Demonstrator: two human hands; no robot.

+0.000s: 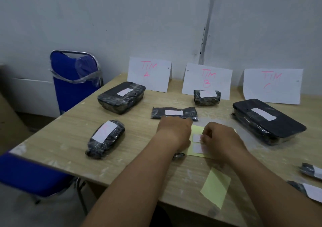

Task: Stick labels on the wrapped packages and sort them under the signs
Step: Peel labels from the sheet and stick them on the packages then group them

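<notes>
The white label (196, 138) you want sits on the yellow sheet (193, 154) right between your hands, its long side running across you, left to right. Your right hand (217, 137) is the one on it: fingers curled, tips pinching at the label's right end. It looks like a peel about to start, drawn leftward.

Your left hand (174, 131) rests at the sheet's left edge. Its fingers are hidden behind the knuckles, so how it is closed cannot be told.

Under your left wrist a small dark package (178, 156) pokes out. It is probably the next to label, though little of it shows.

Just beyond your left hand lies a flat package (174, 112), so lift before reaching forward. There is bare table (139, 165) to your left, and a loose yellow slip (216, 187) nearer you.
</notes>
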